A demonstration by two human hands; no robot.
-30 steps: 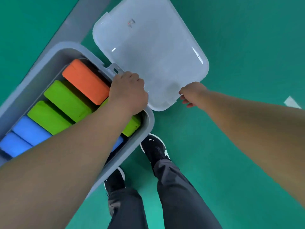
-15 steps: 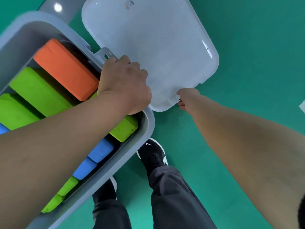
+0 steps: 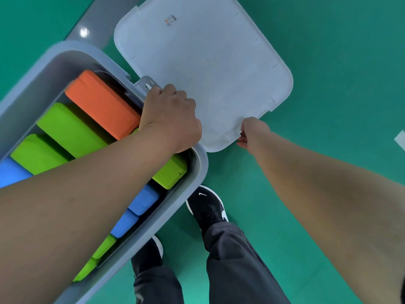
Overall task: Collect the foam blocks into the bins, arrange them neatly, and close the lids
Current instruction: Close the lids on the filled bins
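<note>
Over the green floor (image 3: 333,62), the left hand (image 3: 171,119) is gripping the lid (image 3: 208,62) beside the bin (image 3: 200,170), the right hand (image 3: 252,132) pinching its corner.

Bright even light, soft shadows, edges seemingly stretched

Matt foam blocks (image 3: 100,106), smooth grey plastic bin (image 3: 198,170), translucent plastic lid (image 3: 208,69)

The floor (image 3: 328,62) is green. A grey bin (image 3: 198,172) sits on it, with a pale lid (image 3: 208,62) just beside it. Two black shoes (image 3: 208,207) stand near the bin. A grey strip (image 3: 92,25) and a small white mark (image 3: 400,139) show too.
</note>
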